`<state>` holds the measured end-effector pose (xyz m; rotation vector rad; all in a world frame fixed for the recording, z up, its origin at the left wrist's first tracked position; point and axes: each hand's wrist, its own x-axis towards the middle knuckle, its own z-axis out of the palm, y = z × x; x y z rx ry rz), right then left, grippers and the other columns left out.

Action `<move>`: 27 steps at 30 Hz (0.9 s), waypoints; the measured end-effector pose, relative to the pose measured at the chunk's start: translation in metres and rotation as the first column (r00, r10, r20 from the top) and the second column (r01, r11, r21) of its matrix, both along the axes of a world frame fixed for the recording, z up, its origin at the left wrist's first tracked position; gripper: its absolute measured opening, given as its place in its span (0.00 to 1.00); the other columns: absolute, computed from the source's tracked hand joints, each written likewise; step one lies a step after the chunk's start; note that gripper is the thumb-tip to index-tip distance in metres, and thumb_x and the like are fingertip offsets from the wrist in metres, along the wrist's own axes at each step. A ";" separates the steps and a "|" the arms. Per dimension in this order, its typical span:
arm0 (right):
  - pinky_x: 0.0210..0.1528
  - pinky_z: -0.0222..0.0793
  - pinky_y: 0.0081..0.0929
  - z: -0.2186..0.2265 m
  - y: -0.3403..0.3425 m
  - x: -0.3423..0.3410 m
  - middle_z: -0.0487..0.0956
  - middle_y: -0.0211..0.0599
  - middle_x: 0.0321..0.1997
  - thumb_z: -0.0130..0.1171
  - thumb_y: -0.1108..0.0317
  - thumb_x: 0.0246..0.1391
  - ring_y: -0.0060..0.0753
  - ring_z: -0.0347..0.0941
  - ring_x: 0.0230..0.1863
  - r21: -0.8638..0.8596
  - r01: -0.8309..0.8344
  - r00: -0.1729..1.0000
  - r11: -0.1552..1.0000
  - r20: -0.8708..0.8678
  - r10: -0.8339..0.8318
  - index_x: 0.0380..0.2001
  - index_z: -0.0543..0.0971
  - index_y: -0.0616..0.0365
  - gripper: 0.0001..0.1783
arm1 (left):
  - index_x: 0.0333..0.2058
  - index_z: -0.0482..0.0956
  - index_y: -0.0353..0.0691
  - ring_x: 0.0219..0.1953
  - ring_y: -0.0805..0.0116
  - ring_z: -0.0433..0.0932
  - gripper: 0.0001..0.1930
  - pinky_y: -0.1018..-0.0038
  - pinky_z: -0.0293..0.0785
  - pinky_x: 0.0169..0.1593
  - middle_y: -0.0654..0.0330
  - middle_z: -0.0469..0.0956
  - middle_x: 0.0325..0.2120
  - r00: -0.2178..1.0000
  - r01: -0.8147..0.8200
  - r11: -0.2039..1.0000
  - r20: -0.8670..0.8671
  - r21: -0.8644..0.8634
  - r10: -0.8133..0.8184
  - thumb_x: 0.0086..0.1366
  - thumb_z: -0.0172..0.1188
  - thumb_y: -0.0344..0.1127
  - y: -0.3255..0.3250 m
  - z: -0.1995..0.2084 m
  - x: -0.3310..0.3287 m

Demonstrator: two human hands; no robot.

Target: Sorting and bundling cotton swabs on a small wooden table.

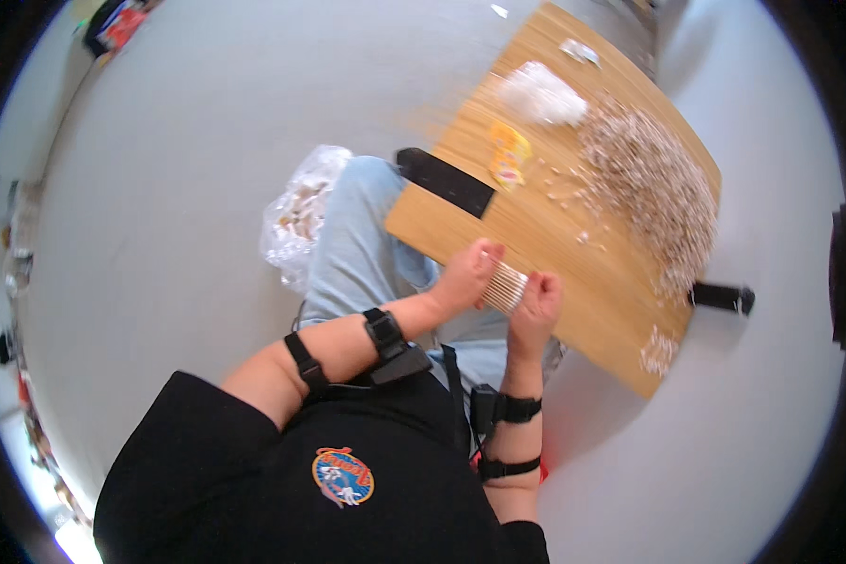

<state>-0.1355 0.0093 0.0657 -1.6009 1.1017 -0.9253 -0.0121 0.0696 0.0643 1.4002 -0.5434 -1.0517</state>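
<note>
1. Wooden counter spans the upper right of the frame, over grey floor.
2. Just below centre, the left hand and right hand grasp opposite ends of a row of pale sticks.
3. Above them lie a black pad and yellow packet.
4. Upper right: whitish plastic bag, heap of small pieces.

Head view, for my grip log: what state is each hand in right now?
Left hand: closed on one end of the pale stick bundle.
Right hand: closed on the bundle's other end.
</note>
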 end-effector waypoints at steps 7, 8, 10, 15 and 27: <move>0.35 0.65 0.18 -0.003 -0.002 0.002 0.71 0.27 0.31 0.48 0.62 0.70 0.17 0.65 0.31 0.285 -0.006 0.988 0.958 0.147 -0.038 0.35 0.69 0.59 0.12 | 0.36 0.72 0.39 0.12 0.74 0.71 0.20 0.75 0.68 0.15 0.62 0.74 0.18 0.999 0.033 0.999 -0.025 -0.010 -0.033 0.73 0.50 0.52 -0.006 -0.007 0.005; 0.35 0.65 0.17 0.004 -0.002 0.004 0.71 0.27 0.31 0.48 0.62 0.70 0.17 0.65 0.31 0.233 0.017 0.996 0.972 0.081 -0.037 0.35 0.69 0.59 0.12 | 0.36 0.73 0.38 0.14 0.75 0.72 0.20 0.76 0.68 0.16 0.61 0.75 0.19 0.984 0.055 0.999 -0.169 0.003 -0.053 0.73 0.51 0.52 -0.006 -0.008 0.008; 0.35 0.65 0.17 0.005 -0.006 0.005 0.71 0.26 0.30 0.49 0.63 0.70 0.16 0.65 0.31 0.161 -0.012 0.999 0.987 0.041 0.006 0.35 0.69 0.59 0.12 | 0.36 0.74 0.37 0.18 0.75 0.74 0.20 0.75 0.70 0.20 0.60 0.76 0.20 0.980 0.091 0.996 -0.174 -0.015 -0.092 0.71 0.54 0.52 -0.007 -0.016 0.016; 0.35 0.64 0.15 0.016 -0.018 -0.013 0.71 0.22 0.27 0.53 0.65 0.68 0.16 0.65 0.29 0.132 -0.202 0.971 0.971 -0.100 0.215 0.31 0.71 0.59 0.11 | 0.36 0.79 0.34 0.29 0.72 0.78 0.19 0.72 0.75 0.33 0.60 0.79 0.24 0.853 0.512 0.855 0.168 -0.086 -0.494 0.64 0.63 0.48 -0.007 -0.010 0.045; 0.36 0.61 0.12 0.042 -0.009 0.007 0.70 0.21 0.31 0.57 0.74 0.63 0.13 0.64 0.31 0.344 -0.328 0.921 0.880 -0.089 0.378 0.33 0.73 0.59 0.04 | 0.34 0.79 0.34 0.31 0.73 0.77 0.10 0.74 0.73 0.36 0.59 0.80 0.27 0.902 0.394 0.890 -0.088 -0.232 -0.422 0.61 0.64 0.36 -0.004 -0.007 0.058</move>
